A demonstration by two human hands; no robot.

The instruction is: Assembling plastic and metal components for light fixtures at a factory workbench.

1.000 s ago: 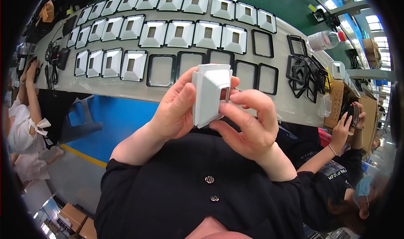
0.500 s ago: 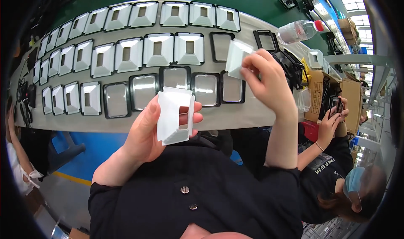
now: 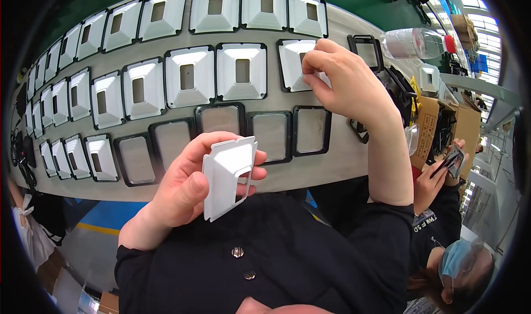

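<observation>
My left hand [image 3: 191,187] holds a white plastic funnel-shaped part [image 3: 228,176] upright close to my chest. My right hand [image 3: 345,84] reaches over the table and its fingertips pinch another white part [image 3: 294,65] sitting in a black frame at the right end of the middle row. Rows of black frames [image 3: 312,129] cover the grey table [image 3: 326,170]; most hold white parts [image 3: 241,71], while several in the near row are bare.
A clear plastic bottle with a red cap [image 3: 415,42] lies at the table's far right. Loose black frames [image 3: 401,98] and cardboard boxes [image 3: 431,129] sit at the right end. A person in a mask [image 3: 464,264] sits at lower right holding a phone [image 3: 454,160].
My right hand carried a white part away from my chest and set it into a frame in the middle row. My left hand stayed near my chest with its part.
</observation>
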